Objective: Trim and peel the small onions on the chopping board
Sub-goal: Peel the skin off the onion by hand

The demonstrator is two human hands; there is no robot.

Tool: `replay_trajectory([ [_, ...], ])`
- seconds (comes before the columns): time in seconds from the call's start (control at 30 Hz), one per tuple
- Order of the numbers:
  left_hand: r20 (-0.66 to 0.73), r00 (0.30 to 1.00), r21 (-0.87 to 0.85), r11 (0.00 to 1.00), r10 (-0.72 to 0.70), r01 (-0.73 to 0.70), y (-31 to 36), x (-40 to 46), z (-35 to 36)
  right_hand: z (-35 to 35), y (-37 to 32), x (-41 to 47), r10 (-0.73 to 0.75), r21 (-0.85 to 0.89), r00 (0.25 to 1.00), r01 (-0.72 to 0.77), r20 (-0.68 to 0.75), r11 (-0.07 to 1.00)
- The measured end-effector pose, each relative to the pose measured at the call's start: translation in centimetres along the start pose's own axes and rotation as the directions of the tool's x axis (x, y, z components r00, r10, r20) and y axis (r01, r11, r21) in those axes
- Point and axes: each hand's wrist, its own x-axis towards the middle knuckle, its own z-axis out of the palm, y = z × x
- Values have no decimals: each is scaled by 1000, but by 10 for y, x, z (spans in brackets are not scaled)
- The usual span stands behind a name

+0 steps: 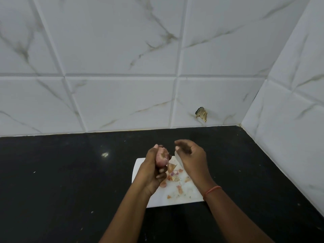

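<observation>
Counter (61,181) is black polished stone, pretty glossy, with a light glare on it. Wall tiles (114,50) are smooth white ceramic with marble-style veining and a soft sheen. Chopping board (184,195) looks like matt white plastic. Onion (162,157) has a papery pinkish skin, and dry flaky peels (172,173) litter the board. Wristband (211,191) looks like orange thread.

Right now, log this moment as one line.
left hand: grips onion | right hand: beside it, holds nothing visible | peels: on chopping board | stage: peeling
</observation>
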Motion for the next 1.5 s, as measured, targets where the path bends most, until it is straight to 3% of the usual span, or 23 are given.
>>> replay_trajectory([
  [0.1,10,1000,31,999,6,-6,1,0,2,3,-2,-4,-33,45,973,23,229,999],
  [0.17,18,1000,34,999,-3,2,2,0,2,6,-1,-9,-101,43,953,93,287,995],
  [0.33,137,989,25,998,-54,51,6,-4,-3,13,4,-10,-121,120,977,101,173,988],
  [0.43,191,981,109,994,-19,-2,10,-7,-7,14,3,-6,-214,43,970,210,117,977],
  [0.57,153,988,176,983,22,-49,13,-9,-7,14,0,-4,-295,-64,953,299,68,952],
  [0.77,108,993,-84,995,-38,47,0,-7,2,23,0,-13,-190,-85,982,189,-3,978],
  [0.83,72,995,-210,974,-67,81,0,-6,5,23,5,-13,-79,0,997,79,-24,997],
  [0.93,69,995,-171,981,-76,87,5,-6,2,16,11,-13,76,133,995,-66,-65,989],
  [1.07,16,997,-104,992,-76,77,2,-4,-2,4,10,-7,104,29,994,-106,41,994],
  [1.17,38,997,-93,993,-70,74,1,-5,-3,-2,5,-3,6,36,980,-13,201,999],
  [1.27,86,995,-88,994,-54,61,4,-7,-2,-7,2,-5,-124,15,918,128,377,992],
  [1.33,86,995,-50,998,-43,47,5,-8,-1,-6,3,-8,-201,-13,924,216,324,976],
  [1.43,110,993,-24,999,-41,44,5,-8,1,-1,7,-11,-268,-63,954,279,137,958],
  [1.5,118,992,-5,999,-44,45,4,-9,1,0,8,-11,-323,-101,941,333,105,937],
])
